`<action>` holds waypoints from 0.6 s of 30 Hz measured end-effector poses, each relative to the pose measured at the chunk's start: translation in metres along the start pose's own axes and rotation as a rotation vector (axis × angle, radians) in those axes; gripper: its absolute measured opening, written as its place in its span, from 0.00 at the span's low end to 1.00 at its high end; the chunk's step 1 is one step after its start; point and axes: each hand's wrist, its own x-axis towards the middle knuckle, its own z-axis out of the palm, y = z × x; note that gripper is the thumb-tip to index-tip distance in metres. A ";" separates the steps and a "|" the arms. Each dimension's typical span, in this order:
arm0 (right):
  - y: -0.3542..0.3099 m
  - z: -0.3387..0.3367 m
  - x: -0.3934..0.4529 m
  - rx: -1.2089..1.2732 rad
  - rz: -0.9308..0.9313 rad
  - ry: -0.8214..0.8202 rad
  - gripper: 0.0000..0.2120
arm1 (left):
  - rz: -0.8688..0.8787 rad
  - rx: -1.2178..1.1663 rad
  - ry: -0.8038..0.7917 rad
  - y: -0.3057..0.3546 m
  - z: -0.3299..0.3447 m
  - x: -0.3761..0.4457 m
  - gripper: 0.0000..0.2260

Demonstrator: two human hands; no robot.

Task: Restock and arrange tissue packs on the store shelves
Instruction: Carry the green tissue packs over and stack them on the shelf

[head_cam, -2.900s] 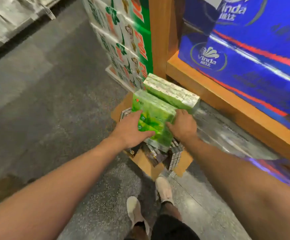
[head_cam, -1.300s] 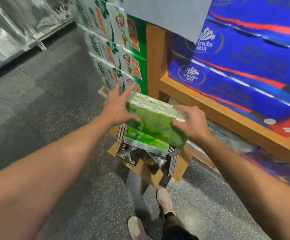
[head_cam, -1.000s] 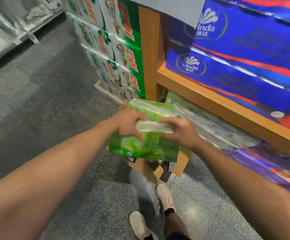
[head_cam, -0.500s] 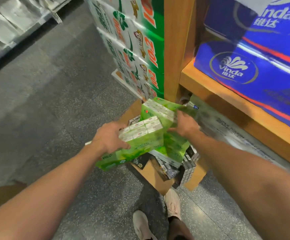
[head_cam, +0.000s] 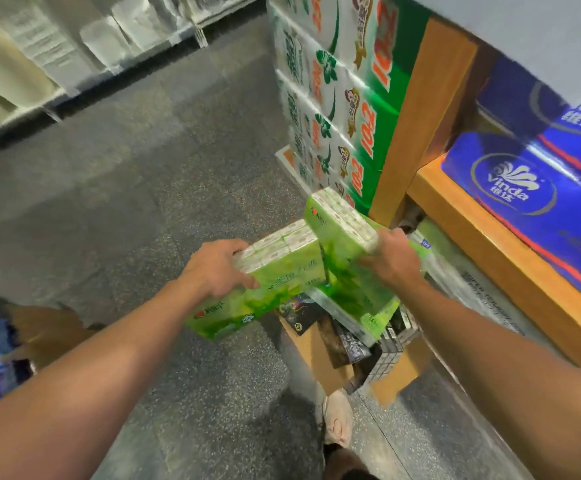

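Observation:
My left hand (head_cam: 218,266) grips a green tissue pack (head_cam: 275,285) by its top edge and holds it tilted above the floor. Just to its right, my right hand (head_cam: 391,259) clasps a second green tissue pack (head_cam: 342,237), which stands more upright over an open cardboard box (head_cam: 320,355). The two packs touch at their near corners. The box sits on the floor under both hands, and dark small packets fill it.
A wooden shelf (head_cam: 489,244) on the right carries blue Vinda tissue bundles (head_cam: 538,188). Green and white cartons (head_cam: 334,98) are stacked beside its upright post. Plastic-wrapped goods lie under the shelf. Grey speckled floor stretches left; my shoe (head_cam: 337,419) is below the box.
One green pack was lifted from the box with both hands, then passed to my left hand. My right hand took hold of a second pack. The view has shifted slightly.

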 end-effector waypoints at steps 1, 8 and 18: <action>-0.014 -0.008 -0.007 0.002 -0.016 0.008 0.30 | -0.019 -0.011 0.018 -0.007 -0.009 -0.015 0.26; -0.139 -0.040 -0.095 0.063 -0.227 0.040 0.32 | -0.181 -0.106 0.231 -0.094 -0.059 -0.175 0.26; -0.373 0.017 -0.364 0.035 -0.771 -0.146 0.30 | -0.587 -0.093 0.596 -0.246 -0.089 -0.524 0.29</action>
